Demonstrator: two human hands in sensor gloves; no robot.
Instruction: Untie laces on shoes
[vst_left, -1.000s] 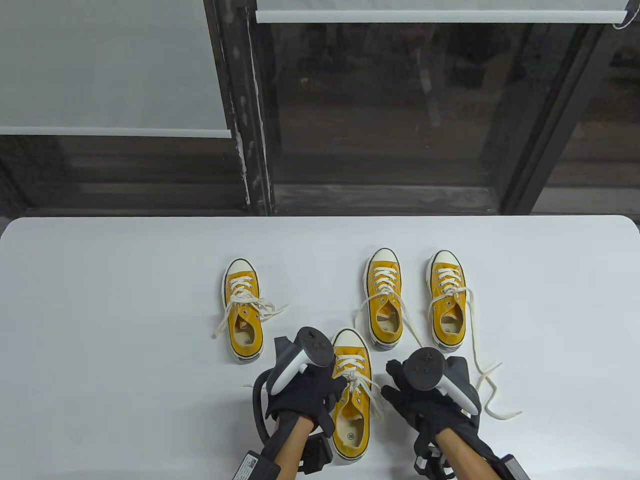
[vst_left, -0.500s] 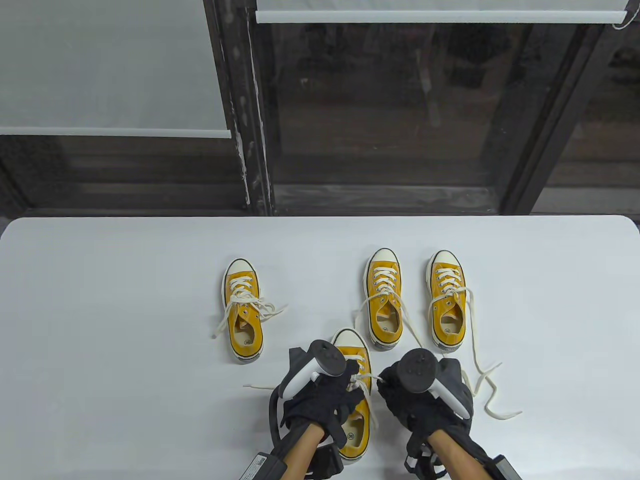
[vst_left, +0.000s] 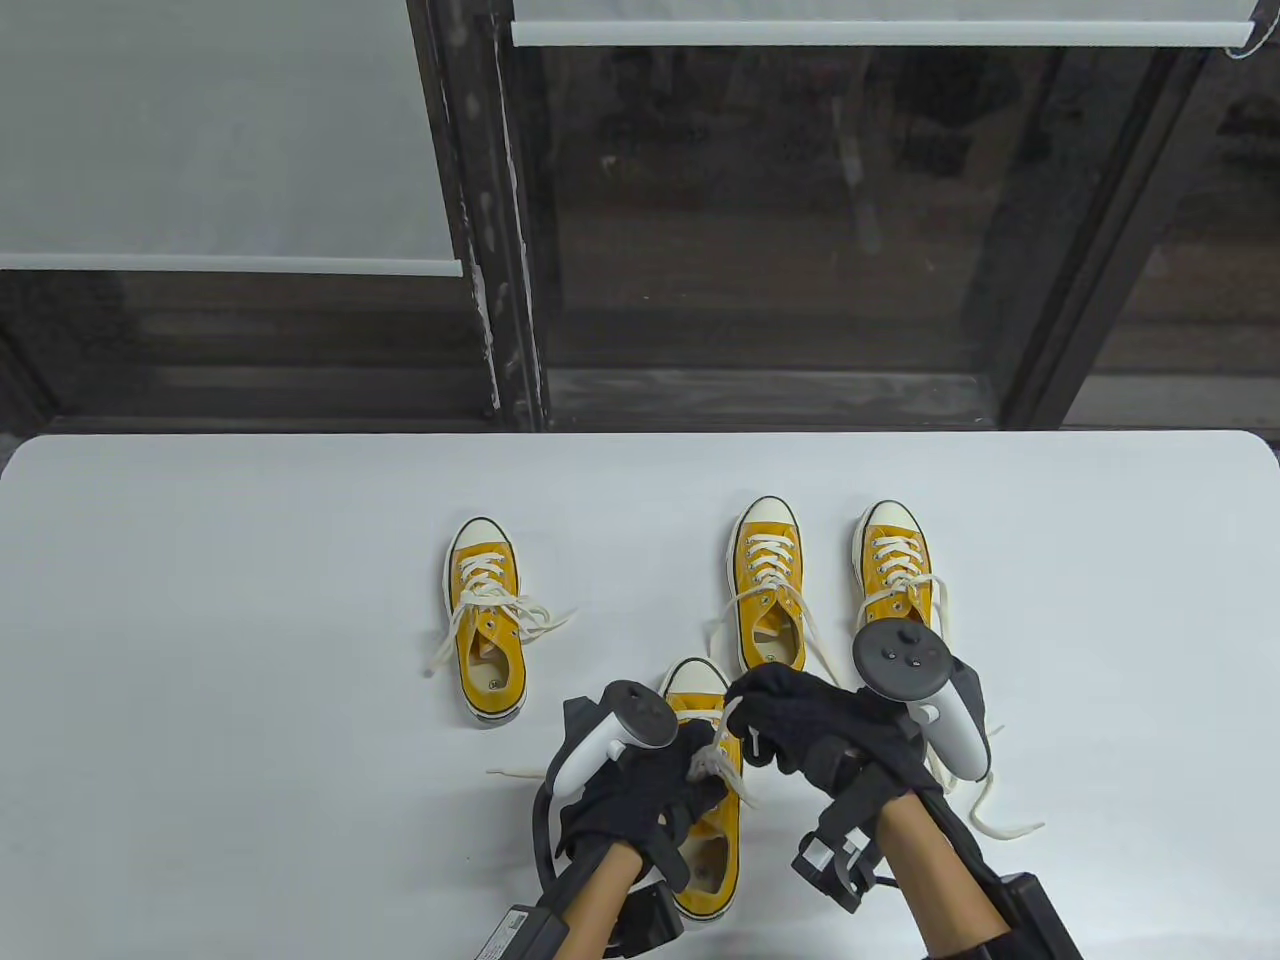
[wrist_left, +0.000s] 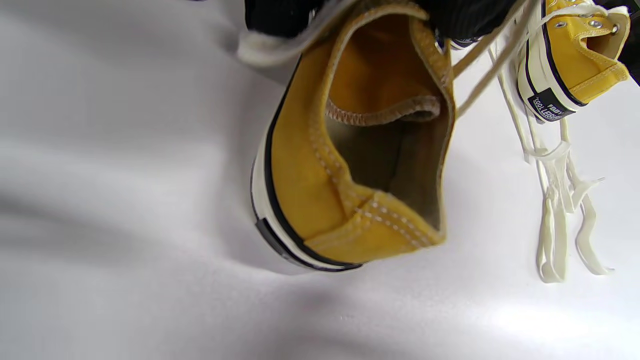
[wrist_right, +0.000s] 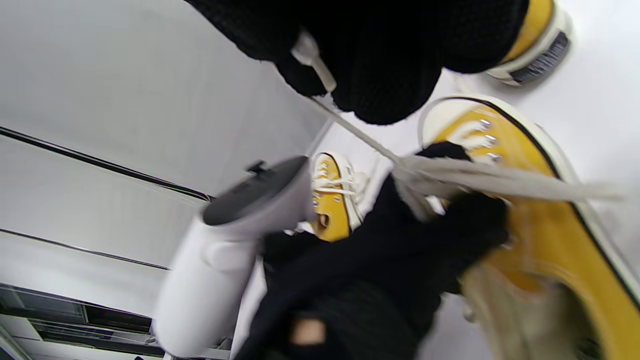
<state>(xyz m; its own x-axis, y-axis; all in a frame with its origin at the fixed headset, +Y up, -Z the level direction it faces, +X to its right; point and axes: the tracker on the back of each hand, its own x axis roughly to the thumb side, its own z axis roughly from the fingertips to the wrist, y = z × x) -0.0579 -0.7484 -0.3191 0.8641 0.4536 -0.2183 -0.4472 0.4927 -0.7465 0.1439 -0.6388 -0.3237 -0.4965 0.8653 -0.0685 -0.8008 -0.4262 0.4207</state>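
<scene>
The nearest yellow shoe sits at the desk's near edge; the left hand pins its knot, the right hand pinches a lace end; soft, light cord, likely slippery, so take hold close to the tip.

On the table I saw one shoe left, two shoes right, nearest shoe between my hands.
</scene>
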